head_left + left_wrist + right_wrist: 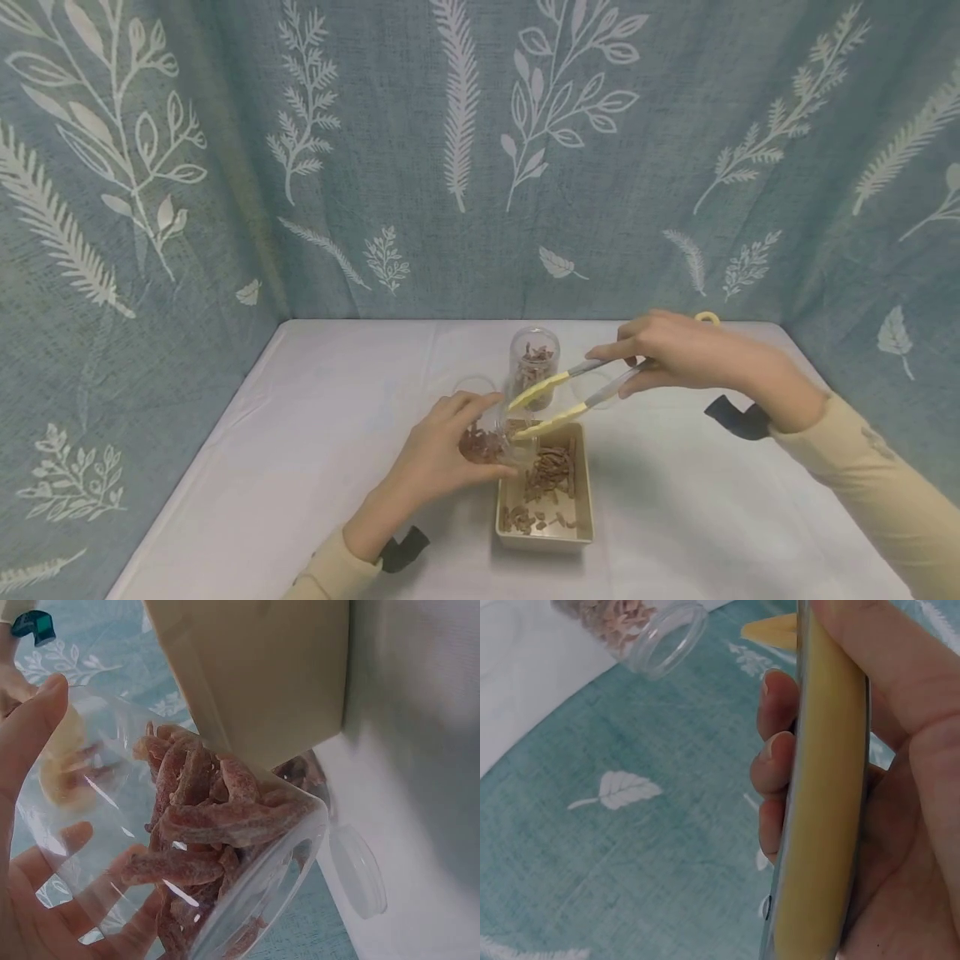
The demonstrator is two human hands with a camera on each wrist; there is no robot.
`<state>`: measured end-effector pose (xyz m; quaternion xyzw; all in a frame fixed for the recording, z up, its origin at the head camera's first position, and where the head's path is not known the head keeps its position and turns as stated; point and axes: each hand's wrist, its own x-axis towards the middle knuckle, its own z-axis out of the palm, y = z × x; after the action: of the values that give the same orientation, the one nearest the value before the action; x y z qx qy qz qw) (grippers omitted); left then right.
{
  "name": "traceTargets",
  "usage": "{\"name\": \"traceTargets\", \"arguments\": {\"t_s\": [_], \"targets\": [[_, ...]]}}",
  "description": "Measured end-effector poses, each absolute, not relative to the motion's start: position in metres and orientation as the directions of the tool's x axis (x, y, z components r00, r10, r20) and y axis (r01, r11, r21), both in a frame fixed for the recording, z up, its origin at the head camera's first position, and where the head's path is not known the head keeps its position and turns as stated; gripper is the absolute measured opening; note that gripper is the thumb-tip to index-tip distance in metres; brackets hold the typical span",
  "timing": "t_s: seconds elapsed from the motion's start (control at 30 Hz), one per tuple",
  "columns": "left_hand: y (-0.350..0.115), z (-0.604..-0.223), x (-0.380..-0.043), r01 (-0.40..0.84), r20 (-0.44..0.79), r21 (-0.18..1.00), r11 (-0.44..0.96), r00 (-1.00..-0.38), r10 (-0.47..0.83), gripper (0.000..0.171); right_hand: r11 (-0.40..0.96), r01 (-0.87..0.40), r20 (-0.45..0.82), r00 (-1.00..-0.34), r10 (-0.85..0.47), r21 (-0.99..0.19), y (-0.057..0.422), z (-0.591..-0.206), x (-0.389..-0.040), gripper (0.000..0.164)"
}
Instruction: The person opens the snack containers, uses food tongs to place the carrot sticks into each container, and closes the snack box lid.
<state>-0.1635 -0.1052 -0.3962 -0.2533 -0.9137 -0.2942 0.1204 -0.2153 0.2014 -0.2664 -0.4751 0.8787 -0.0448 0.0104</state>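
My left hand (442,450) grips a clear plastic jar (105,727) lying tilted over the left side of a beige tray, its mouth toward the right. Reddish-brown dried meat strips (225,817) are gathered at the jar's bottom end. My right hand (675,350) holds a pair of tongs (551,387) with yellow tips and grey arms, spread apart. Those tips reach the jar's mouth; through the jar wall in the left wrist view they show blurred beside a brownish strip. More strips and small pieces lie in the tray (543,543).
Behind the tray stands a second clear jar (536,335), open at the top, with strips inside. A clear round lid (360,870) lies on the white tablecloth (345,417) near it. A blue-green leaf-patterned curtain (420,250) hangs around the table.
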Motion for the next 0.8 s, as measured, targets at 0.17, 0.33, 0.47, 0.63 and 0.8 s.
{"name": "traceTargets", "arguments": {"t_s": [0.17, 0.33, 0.47, 0.63, 0.8], "targets": [[-0.107, -0.397, -0.164, 0.526, 0.358, 0.484, 0.7, -0.848, 0.39, 0.087, 0.579, -0.811, -0.004, -0.581, -0.814, -0.081, 0.196, -0.264, -0.212, 0.055], [-0.112, -0.4, -0.166, 0.485, 0.327, 0.535, 0.692, -0.874, 0.359, 0.087, 0.585, -0.808, 0.014, -0.587, -0.809, -0.067, 0.198, -0.264, -0.212, 0.056], [-0.117, -0.403, -0.167, 0.432, 0.303, 0.582, 0.689, -0.901, 0.309, 0.087, 0.581, -0.811, 0.027, -0.584, -0.812, -0.067, 0.204, -0.264, -0.213, 0.057], [-0.124, -0.406, -0.169, 0.383, 0.281, 0.614, 0.69, -0.923, 0.263, 0.086, 0.595, -0.8, 0.011, -0.597, -0.802, -0.078, 0.214, -0.266, -0.215, 0.058], [-0.128, -0.408, -0.171, 0.39, 0.295, 0.622, 0.679, -0.92, 0.258, 0.086, 0.617, -0.781, -0.054, -0.615, -0.787, -0.093, 0.217, -0.271, -0.216, 0.06]]}}
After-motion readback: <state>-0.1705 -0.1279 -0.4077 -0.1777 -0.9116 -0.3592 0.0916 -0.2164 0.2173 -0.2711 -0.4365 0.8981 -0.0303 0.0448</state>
